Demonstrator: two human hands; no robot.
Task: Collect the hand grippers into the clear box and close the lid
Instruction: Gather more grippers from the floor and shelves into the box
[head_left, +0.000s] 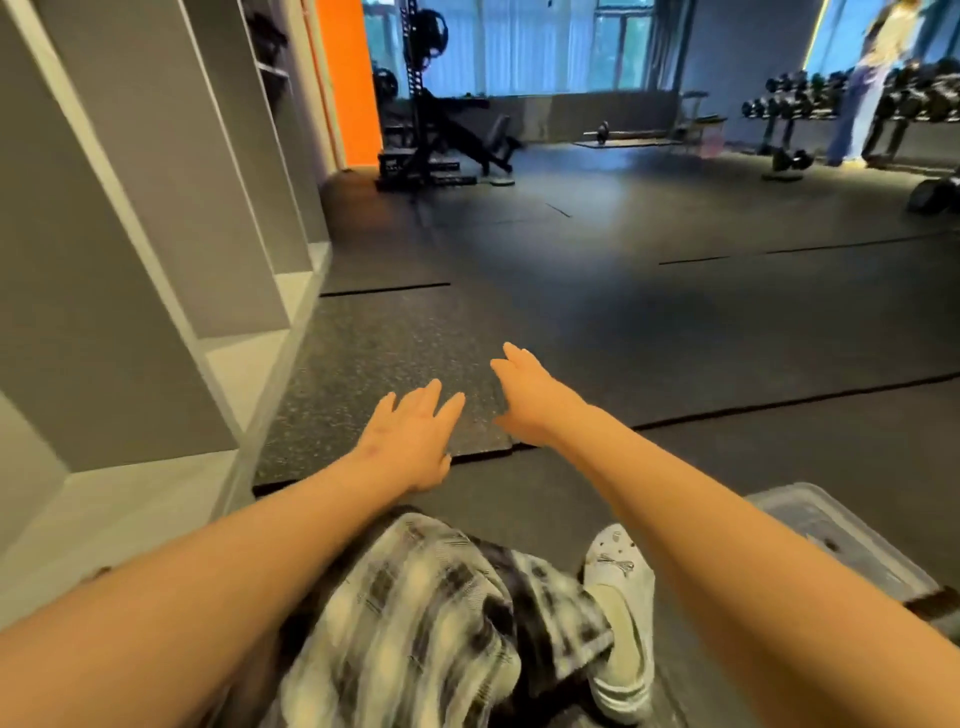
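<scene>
Both arms reach forward over the dark rubber gym floor. My left hand (410, 439) is spread flat with straight fingers and holds nothing. My right hand (524, 397) is stretched out beside it, a little farther forward, also with nothing in it. The clear box (841, 540) sits on the floor at the lower right, partly hidden behind my right forearm, with its lid on top. No hand grippers show in this view.
Grey open shelving (156, 312) lines the left side. My plaid-trousered knee (426, 623) and white shoe (621, 618) are below the hands. A squat rack (431, 119), a barbell (602, 134) and a dumbbell rack (914, 98) with a person (857, 93) stand far back.
</scene>
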